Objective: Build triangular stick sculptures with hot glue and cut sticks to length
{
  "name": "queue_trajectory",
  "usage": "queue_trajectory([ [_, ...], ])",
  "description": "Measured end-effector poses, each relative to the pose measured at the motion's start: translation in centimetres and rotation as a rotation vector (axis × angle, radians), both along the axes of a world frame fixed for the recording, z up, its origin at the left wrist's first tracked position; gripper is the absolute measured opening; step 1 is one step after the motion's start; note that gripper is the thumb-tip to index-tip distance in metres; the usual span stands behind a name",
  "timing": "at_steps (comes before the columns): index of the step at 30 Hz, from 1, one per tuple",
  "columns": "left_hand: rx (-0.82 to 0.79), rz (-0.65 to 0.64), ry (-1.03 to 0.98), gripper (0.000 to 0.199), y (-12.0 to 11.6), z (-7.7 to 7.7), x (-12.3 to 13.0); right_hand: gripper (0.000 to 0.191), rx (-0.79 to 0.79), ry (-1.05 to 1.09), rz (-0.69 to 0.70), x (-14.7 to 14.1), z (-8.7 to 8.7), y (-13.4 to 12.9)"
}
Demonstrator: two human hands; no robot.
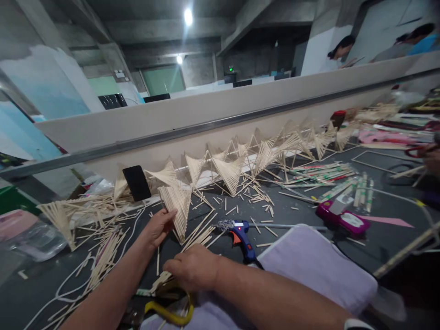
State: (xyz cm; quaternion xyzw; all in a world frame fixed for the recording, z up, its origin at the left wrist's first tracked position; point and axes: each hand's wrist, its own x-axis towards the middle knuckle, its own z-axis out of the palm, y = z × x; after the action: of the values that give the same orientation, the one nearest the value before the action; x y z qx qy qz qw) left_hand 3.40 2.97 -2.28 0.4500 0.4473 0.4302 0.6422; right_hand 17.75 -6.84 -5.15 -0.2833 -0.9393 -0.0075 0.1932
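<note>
My left hand (162, 228) is closed on the left edge of a fan-like twisted piece made of thin wooden sticks (176, 208), standing upright on the dark table. Just right of and below it, my right hand (194, 267) has its fingers pressed together at a pile of loose sticks (202, 234); whether a stick is between the fingertips is hidden. A blue glue gun (244, 238) with an orange trigger lies to the right of my right hand. Beneath my right hand, near the front edge, is a yellow-handled tool (168, 314).
Stick structures (230, 172) line the low partition. A black phone (136, 183) leans among them. Purple cloth (312, 261), a magenta device (342, 219), a white cable (129, 236) and a plastic jug (30, 238) surround the work. Another person's hand (431, 158) is at far right.
</note>
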Motion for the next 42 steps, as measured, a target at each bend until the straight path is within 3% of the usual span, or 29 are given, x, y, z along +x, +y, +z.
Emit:
queue_trajectory([
  [7, 0.029, 0.056, 0.025, 0.029, 1.7, 0.8, 1.2, 0.02, -0.016, -0.016, 0.017, 0.5, -0.2, 0.4],
  [16, 0.037, 0.111, 0.049, 0.022, 4.8, 2.7, -1.2, 0.018, -0.045, -0.017, 0.027, 0.4, -0.6, 0.8],
  [26, -0.009, 0.049, 0.045, 0.017, 8.9, 2.2, -3.3, 0.016, -0.043, -0.011, 0.007, 0.2, -0.7, 1.1],
  [35, -0.054, -0.022, 0.108, 0.022, 9.1, 2.2, -3.9, 0.018, -0.06, 0.009, 0.003, 0.2, -0.8, 1.3],
  [42, -0.04, -0.013, 0.085, 0.026, 7.0, 2.4, -5.4, 0.018, -0.06, 0.064, 0.035, -0.1, -1.5, 1.5],
])
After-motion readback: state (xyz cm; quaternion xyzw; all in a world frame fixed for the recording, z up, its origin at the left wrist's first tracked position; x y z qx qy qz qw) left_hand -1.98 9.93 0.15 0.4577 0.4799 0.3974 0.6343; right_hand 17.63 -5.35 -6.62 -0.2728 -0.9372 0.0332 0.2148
